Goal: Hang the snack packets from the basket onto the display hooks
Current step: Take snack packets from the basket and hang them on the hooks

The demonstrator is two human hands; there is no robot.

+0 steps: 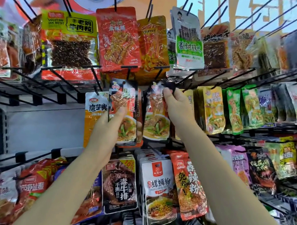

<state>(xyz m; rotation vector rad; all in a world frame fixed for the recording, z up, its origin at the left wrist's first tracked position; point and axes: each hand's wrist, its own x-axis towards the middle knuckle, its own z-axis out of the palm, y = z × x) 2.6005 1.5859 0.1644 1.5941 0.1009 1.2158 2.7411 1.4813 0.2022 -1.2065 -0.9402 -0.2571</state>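
Observation:
My left hand (106, 124) grips a small stack of orange-and-black snack packets (126, 110) showing a noodle dish, held upright in front of the rack. My right hand (174, 104) pinches the top of a matching packet (157, 120) just under the tip of a black display hook (170, 85) in the middle row. Whether that packet's hole sits on the hook is hidden by my fingers. The basket is out of view.
Rows of black wire hooks carry many snack packets: a yellow one (69, 38) and a red one (118, 37) above, yellow and green ones (234, 110) to the right, white and orange pouches (158, 188) below. Several hooks at the left (37, 86) are bare.

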